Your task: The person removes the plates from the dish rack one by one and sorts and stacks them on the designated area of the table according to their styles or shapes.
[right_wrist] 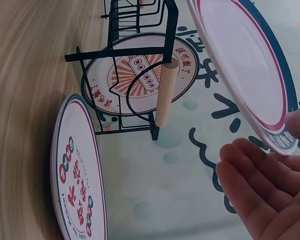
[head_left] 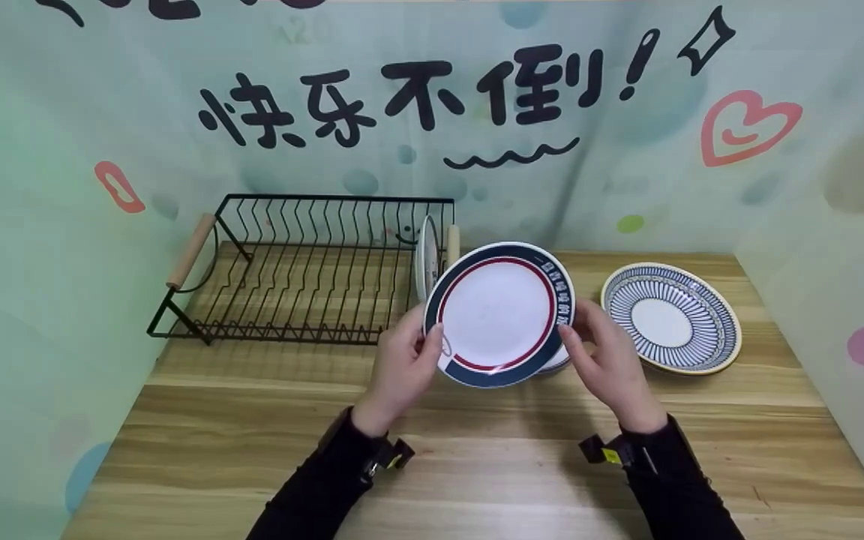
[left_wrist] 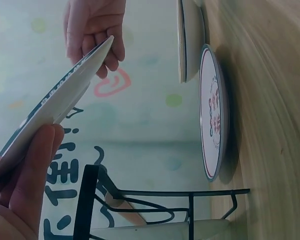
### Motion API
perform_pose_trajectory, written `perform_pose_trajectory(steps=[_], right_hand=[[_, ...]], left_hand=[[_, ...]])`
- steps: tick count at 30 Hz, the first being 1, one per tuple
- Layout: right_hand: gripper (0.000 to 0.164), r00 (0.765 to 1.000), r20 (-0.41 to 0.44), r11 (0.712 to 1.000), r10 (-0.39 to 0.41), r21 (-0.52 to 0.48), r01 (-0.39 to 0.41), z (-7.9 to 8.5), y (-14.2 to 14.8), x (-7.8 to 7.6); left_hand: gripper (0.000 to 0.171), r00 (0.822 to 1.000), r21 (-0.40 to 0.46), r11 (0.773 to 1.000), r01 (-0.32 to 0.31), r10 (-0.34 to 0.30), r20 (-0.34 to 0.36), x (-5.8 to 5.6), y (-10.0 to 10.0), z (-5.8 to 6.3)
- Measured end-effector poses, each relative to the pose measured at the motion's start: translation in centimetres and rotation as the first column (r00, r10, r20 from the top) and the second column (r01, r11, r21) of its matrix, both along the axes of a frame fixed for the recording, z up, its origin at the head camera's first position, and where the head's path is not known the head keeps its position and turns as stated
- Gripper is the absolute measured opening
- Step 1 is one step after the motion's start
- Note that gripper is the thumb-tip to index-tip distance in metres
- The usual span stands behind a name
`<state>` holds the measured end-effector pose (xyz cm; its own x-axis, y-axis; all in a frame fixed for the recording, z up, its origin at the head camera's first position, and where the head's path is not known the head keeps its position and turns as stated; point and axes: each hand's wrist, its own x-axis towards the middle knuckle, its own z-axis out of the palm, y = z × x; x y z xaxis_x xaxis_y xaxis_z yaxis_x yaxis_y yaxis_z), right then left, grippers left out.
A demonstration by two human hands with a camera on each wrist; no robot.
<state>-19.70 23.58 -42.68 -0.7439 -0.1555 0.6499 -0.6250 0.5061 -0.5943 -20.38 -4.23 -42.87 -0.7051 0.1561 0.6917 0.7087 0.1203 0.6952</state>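
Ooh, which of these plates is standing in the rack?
The orange sunburst plate, upright in the black wire rack. The left hand and right hand hold the navy-rimmed plate; the red-lettered plate and blue-striped dish rest on the table.

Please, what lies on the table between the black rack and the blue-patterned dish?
A plate with red lettering lies between the rack and the dish; the left wrist view shows it.

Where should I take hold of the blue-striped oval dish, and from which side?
The blue-striped oval dish lies face up, its flared rim standing above the table, likely leaving room to pinch it. I'd grip the rim's right edge, the right hand coming from the right once free of the navy-rimmed plate.
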Motion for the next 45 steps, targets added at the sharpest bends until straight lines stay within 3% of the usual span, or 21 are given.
perform_pose_trajectory(steps=[9, 19, 32, 36, 45], right_hand=[[0.009, 0.999, 0.015, 0.999, -0.041, 0.000, 0.041, 0.2, 0.2, 0.2], [0.007, 0.997, 0.034, 0.998, -0.065, -0.020, 0.066, 0.3, 0.3, 0.3], [0.008, 0.990, 0.078, 0.992, -0.115, -0.039, 0.118, 0.4, 0.6, 0.4], [0.009, 0.990, 0.076, 0.991, -0.121, -0.047, 0.125, 0.5, 0.8, 0.2], [0.011, 0.983, 0.117, 0.987, -0.140, -0.066, 0.148, 0.5, 1.5, 0.0]], left_hand=[[0.021, 1.000, -0.021, 1.000, 0.001, -0.001, -0.002, 0.0, 0.3, -0.3], [0.029, 0.989, -0.051, 0.997, 0.052, -0.044, 0.139, 0.2, 0.2, -0.1], [0.040, 0.980, -0.008, 0.993, 0.117, -0.114, 0.161, 0.0, 0.2, 0.3], [0.044, 0.982, -0.009, 0.995, 0.104, -0.101, 0.162, -0.1, 0.0, 0.5], [0.047, 0.991, -0.018, 1.000, 0.000, 0.003, 0.132, -0.4, -0.9, 1.1]])
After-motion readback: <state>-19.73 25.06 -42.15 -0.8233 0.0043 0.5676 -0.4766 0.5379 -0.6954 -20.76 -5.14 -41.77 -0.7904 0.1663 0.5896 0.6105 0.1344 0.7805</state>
